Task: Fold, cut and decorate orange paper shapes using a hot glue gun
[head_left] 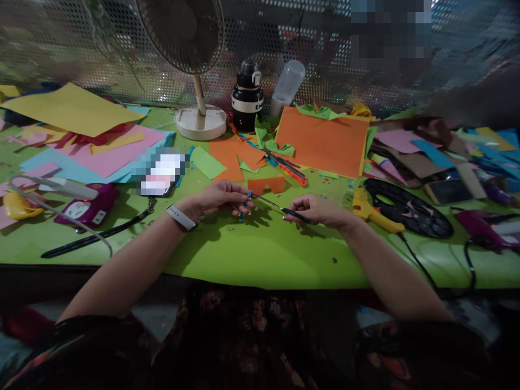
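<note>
Over the tabletop (244, 265), head view: left hand (217, 196) grip pinches a blue strip (249, 193); right hand (319, 210) grip closes on a black-handled tool (296, 215), its tip at the strip. Likely faults: tip slips off the small strip and pricks nearby fingers; loose pinch drops it. Forearms angle inward, hands low.
</note>
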